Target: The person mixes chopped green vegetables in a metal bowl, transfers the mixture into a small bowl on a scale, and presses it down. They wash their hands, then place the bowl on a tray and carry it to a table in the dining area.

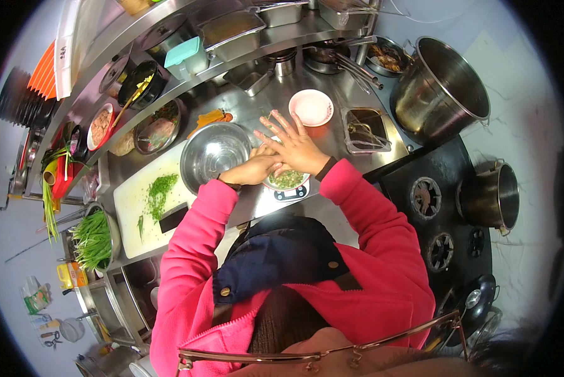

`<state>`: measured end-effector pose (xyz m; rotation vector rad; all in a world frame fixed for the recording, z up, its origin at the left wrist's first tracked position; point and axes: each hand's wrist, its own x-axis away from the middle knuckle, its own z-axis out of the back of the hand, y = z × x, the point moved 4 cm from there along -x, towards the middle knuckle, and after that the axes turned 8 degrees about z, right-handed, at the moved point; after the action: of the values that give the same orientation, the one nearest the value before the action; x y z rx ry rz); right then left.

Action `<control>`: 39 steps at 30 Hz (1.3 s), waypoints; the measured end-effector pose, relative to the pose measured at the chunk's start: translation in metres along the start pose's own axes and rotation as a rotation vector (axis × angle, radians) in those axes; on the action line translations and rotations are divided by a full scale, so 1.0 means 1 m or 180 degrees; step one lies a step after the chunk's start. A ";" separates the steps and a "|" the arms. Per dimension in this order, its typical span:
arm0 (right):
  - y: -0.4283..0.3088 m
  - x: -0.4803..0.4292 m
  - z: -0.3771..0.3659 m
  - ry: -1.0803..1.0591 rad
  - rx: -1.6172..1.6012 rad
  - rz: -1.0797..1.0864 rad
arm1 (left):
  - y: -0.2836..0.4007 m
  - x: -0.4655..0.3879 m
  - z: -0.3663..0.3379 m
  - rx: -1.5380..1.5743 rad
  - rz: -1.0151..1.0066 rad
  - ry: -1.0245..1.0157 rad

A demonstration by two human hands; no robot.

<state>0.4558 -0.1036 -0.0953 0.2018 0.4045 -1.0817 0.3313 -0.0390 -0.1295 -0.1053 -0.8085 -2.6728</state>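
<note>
My right hand (294, 148) is spread wide, with bits of food stuck to its fingers, above a white bowl (289, 180) of chopped green and pale mixture. Against its palm side rests my left hand (258, 168), its fingers partly hidden behind the right one. The bowl stands on a kitchen scale (291, 193). Directly left is a steel mixing bowl (214, 151), partly over a white cutting board (130, 200). Chopped green herbs (162, 192) lie on the board beside a dark cleaver blade (173, 218). A pale plate (311, 108) sits beyond my right hand.
A steel container (367, 131) with plastic film stands right of the plate. Farther right are a tall stockpot (444, 89) and a black gas stove (399, 188). A bowl of green onions (95, 239) is at left. A steel shelf (282, 40) crosses above the counter.
</note>
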 end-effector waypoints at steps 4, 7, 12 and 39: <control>-0.002 -0.003 0.011 0.0072 0.0101 0.0139 | -0.007 -0.002 -0.006 0.0396 -0.0149 -0.0103; 0.001 -0.001 0.014 0.0037 0.0200 0.0211 | -0.014 -0.007 -0.006 0.0583 -0.0290 -0.0265; 0.008 0.001 0.013 0.0496 0.0944 0.0326 | -0.022 -0.015 -0.009 0.1378 0.0009 -0.0300; 0.012 0.024 -0.037 0.0746 -0.6893 -0.1486 | 0.006 -0.001 0.026 -0.1131 0.0858 0.2461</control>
<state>0.4680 -0.1044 -0.1392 -1.7532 1.6322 -0.5381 0.3334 -0.0287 -0.1049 0.6439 -0.0660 -2.2743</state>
